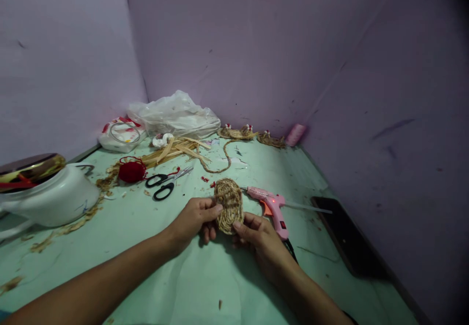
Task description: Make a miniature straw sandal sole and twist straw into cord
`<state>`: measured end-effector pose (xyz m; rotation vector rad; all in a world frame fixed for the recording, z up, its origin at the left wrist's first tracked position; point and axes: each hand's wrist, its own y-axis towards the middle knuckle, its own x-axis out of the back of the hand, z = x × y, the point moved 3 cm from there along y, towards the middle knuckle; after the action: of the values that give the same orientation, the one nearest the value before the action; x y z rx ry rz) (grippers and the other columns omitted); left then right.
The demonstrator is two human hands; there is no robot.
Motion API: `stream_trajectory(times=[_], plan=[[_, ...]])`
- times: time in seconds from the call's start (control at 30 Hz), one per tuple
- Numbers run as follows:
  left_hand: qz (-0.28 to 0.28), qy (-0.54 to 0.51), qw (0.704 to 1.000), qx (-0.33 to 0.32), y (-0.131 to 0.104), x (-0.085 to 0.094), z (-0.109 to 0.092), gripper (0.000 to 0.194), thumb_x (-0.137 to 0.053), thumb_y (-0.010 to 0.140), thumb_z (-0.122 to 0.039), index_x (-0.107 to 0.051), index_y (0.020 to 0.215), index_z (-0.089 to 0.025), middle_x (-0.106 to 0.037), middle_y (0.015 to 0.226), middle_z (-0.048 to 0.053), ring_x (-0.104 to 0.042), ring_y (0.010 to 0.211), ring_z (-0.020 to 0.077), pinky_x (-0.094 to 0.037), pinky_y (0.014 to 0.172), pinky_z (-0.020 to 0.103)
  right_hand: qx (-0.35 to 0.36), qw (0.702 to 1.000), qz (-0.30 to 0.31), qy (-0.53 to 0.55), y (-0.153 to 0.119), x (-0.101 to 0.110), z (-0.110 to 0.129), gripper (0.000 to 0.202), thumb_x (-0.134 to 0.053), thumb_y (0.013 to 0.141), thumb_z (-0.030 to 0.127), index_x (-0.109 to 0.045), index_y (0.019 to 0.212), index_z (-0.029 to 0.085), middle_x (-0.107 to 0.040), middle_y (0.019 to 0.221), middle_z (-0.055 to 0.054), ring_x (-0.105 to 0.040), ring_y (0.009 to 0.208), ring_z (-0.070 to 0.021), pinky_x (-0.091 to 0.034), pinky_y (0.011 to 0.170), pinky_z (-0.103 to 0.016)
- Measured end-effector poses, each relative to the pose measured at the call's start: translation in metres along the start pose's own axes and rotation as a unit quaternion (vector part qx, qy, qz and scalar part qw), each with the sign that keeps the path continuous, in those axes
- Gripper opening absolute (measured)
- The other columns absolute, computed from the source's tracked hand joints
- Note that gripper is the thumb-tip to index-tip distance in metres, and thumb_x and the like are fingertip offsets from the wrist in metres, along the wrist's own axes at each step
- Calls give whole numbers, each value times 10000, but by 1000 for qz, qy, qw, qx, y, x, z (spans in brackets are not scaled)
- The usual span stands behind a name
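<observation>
Left hand (196,216) and right hand (260,236) pinch the woven oval (229,200) by its edges, glue gun (273,202) hemming the right, white pot (54,200) cut off leftward.

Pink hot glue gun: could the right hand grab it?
Probably yes: the hot glue gun lies just beyond the right hand, apparently unobstructed, though that hand holds the coiled-rope oval.

- We pinch the woven oval (228,199) at its left edge with our left hand (203,216), thumb flat on its face.
- Our other left fingers curl just beside the oval's lower left.
- We grip the oval's lower right edge with our right hand (258,233), thumb on its face, fingers bent.
- Our bare left forearm (110,271) slants toward the oval from its near left, our right forearm (309,291) from its near right.
</observation>
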<state>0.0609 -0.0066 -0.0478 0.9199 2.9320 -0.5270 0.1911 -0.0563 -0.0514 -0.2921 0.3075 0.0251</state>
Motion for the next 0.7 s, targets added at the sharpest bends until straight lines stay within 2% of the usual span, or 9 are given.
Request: stream_trajectory(times=[0.13, 0.2, 0.27, 0.3, 0.33, 0.4, 0.5, 0.6, 0.7], plan=[[-11, 2, 1000, -20, -2, 2, -3, 272, -541, 681, -398, -492, 682, -131, -477, 439, -27, -430, 348, 70, -313, 319, 166, -10, 1000, -19, 17, -1, 1, 3, 238, -688, 578, 312, -603, 678, 114, -521, 592, -7, -391, 447, -66, -400, 456, -235], [-92, 20, 994, -61, -4, 13, -11, 252, -525, 666, -309, -504, 839, -128, -541, 580, -1, -480, 426, 88, -348, 354, 182, -10, 999, -50, 17, -1, 6, 5, 143, -629, 585, 264, -573, 606, 134, -474, 529, 17, -358, 420, -66, -383, 415, -226], [-180, 98, 971, -127, -9, 26, -24, 407, -493, 604, -173, -474, 1009, -143, -587, 852, 54, -556, 646, 127, -430, 480, 213, -15, 998, -65, -22, 1, 12, 6, 103, -555, 579, 218, -516, 509, 154, -419, 459, 30, -337, 396, -71, -321, 368, -211], [-197, 160, 954, -158, -12, 30, -31, 505, -467, 559, -114, -462, 1062, -155, -564, 995, 74, -555, 789, 150, -457, 578, 234, -26, 996, -55, -64, 2, 14, 6, 107, -531, 576, 204, -504, 483, 158, -400, 434, 31, -334, 388, -75, -289, 359, -210], [-170, 236, 940, -180, -13, 32, -37, 563, -438, 528, -80, -474, 1083, -168, -526, 1107, 78, -523, 922, 173, -458, 674, 258, -33, 991, -37, -121, 3, 16, 6, 106, -517, 580, 198, -519, 483, 156, -402, 425, 28, -343, 391, -80, -275, 366, -213], [-65, 344, 917, -189, -16, 30, -43, 609, -401, 503, -58, -502, 1091, -178, -494, 1180, 67, -466, 1041, 195, -426, 800, 297, -7, 964, -22, -263, 3, 19, 8, 113, -529, 614, 211, -619, 615, 144, -481, 475, 4, -405, 441, -103, -306, 419, -232], [43, 428, 881, -195, -22, 23, -44, 643, -415, 514, -63, -468, 1146, -170, -469, 1221, 68, -413, 1116, 208, -328, 940, 346, 133, 875, -99, -454, -4, 21, 20, 322, -566, 678, 307, -630, 957, 160, -607, 733, -53, -493, 582, -150, -380, 555, -292], [78, 478, 851, -205, -26, 14, -41, 649, -490, 573, -126, -389, 1212, -168, -407, 1274, 81, -359, 1158, 224, -264, 984, 366, 240, 796, -136, -540, -15, 17, 29, 367, -579, 692, 358, -583, 1017, 186, -581, 969, -90, -532, 751, -200, -408, 665, -342], [61, 510, 834, -201, -26, 7, -36, 595, -543, 633, -261, -375, 1198, -176, -424, 1238, 93, -383, 1113, 241, -284, 949, 393, 316, 765, -69, -558, -20, 6, 30, 288, -604, 661, 265, -570, 939, 196, -523, 1086, -93, -475, 990, -244, -387, 811, -376]])
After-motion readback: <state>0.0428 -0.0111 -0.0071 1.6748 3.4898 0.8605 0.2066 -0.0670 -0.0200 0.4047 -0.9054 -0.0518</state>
